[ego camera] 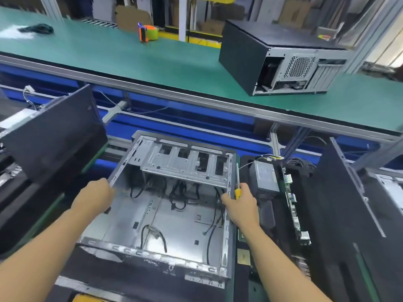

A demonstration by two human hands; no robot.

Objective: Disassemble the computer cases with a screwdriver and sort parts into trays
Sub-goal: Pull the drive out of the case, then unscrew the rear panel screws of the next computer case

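Our left hand [96,197] clamps the left wall of the case [174,225]; our right hand [242,205] pinches its right wall and the screwdriver [238,184] together. If we lift now, we risk that crowded grip slipping, or the loose cables [178,195] between our hands snagging

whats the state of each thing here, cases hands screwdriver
open case, side panel off, loose cables inside
left hand, grips the open case's left wall
right hand, holds screwdriver at the right wall
screwdriver, held, shaft pointing away
second case, closed, lying on green belt
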